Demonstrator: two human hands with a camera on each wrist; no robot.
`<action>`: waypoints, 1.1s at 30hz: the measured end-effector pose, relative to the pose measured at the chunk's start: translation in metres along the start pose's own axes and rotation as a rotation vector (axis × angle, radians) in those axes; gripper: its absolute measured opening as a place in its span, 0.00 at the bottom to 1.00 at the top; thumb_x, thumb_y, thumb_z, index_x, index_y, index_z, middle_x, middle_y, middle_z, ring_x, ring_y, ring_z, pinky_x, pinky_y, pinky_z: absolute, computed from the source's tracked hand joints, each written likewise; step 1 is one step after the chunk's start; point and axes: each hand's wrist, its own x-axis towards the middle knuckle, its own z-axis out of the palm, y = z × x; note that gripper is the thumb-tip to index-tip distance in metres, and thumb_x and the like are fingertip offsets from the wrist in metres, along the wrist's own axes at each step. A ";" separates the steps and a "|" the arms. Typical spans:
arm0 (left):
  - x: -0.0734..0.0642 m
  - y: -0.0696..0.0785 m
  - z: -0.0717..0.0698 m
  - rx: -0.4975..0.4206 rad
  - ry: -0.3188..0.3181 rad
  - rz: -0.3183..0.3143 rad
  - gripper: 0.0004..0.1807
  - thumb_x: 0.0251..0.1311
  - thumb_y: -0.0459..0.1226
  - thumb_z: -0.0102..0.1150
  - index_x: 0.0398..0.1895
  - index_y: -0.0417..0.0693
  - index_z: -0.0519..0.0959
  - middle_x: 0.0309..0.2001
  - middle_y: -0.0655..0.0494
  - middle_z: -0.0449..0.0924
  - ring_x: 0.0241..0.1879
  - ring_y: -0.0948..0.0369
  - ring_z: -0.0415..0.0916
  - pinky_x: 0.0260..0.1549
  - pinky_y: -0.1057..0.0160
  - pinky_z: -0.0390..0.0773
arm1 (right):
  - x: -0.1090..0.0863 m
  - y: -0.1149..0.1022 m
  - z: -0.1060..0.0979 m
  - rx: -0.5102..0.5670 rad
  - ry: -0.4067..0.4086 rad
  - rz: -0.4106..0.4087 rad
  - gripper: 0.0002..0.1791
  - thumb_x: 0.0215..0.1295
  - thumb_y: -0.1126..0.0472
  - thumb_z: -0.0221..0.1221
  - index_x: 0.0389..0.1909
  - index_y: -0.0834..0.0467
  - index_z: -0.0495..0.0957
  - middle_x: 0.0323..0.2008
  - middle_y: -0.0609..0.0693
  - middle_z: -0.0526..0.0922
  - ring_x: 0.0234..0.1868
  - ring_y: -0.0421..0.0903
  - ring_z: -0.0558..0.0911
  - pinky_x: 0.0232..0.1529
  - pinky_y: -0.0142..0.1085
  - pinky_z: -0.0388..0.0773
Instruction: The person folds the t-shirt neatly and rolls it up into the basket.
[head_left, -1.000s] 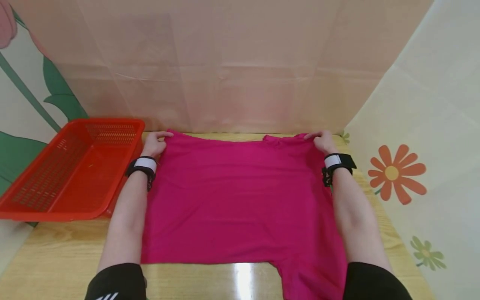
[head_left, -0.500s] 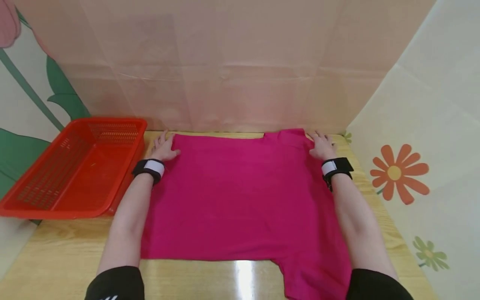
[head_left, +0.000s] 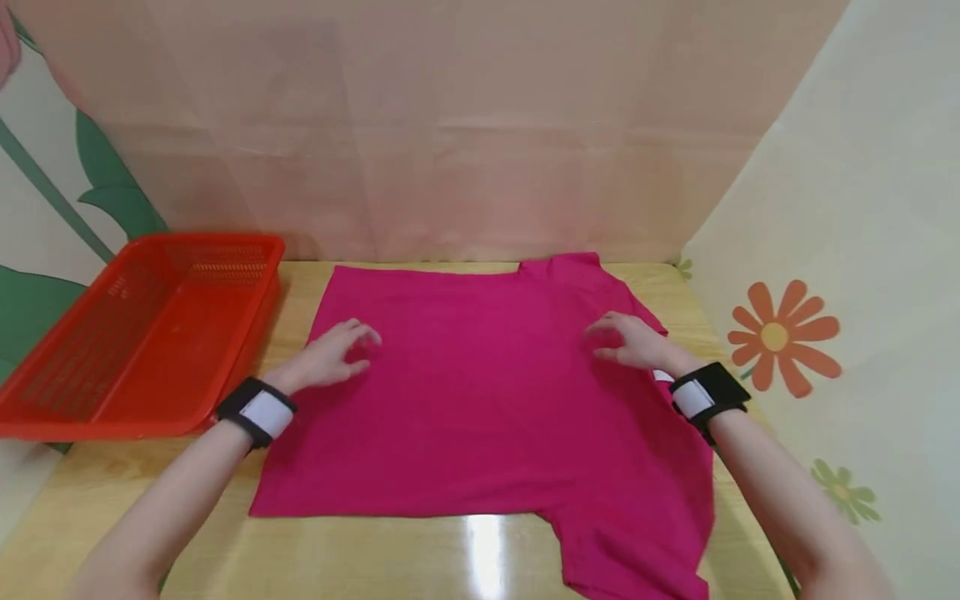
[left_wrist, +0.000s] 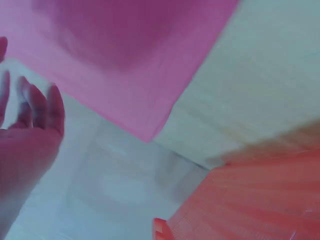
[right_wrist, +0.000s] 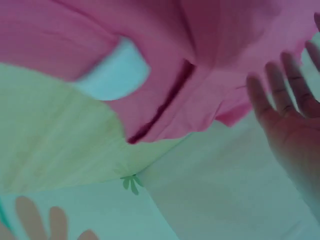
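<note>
A magenta short-sleeved shirt (head_left: 480, 375) lies spread sideways on the wooden table, its straight hem end to the left. One sleeve (head_left: 622, 550) points toward the near right edge. Over the shirt's left part hovers my left hand (head_left: 333, 354), fingers loosely bent and holding nothing. My right hand (head_left: 633, 340) is in the air above the right part, also holding nothing, with relaxed fingers. A small white patch (right_wrist: 117, 70) shows against the shirt in the right wrist view; what it is I cannot tell.
A red plastic basket (head_left: 180, 333) with slotted walls stands on the left of the table. Behind the table (head_left: 375, 554) rises a pinkish covering (head_left: 480, 133). A pale sheet with printed flowers (head_left: 783, 337) borders the right side.
Both hands have let go of the shirt's far corners, opened, and drawn back toward the person and inward over the cloth. The far right part of the shirt now lies flatter.
</note>
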 end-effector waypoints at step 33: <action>-0.152 0.005 0.025 -0.225 -0.286 0.031 0.13 0.46 0.35 0.75 0.34 0.62 0.86 0.42 0.65 0.74 0.45 0.71 0.67 0.44 0.67 0.73 | -0.173 0.015 0.029 0.337 -0.273 -0.092 0.09 0.56 0.67 0.70 0.33 0.55 0.80 0.27 0.51 0.75 0.28 0.37 0.73 0.26 0.28 0.69</action>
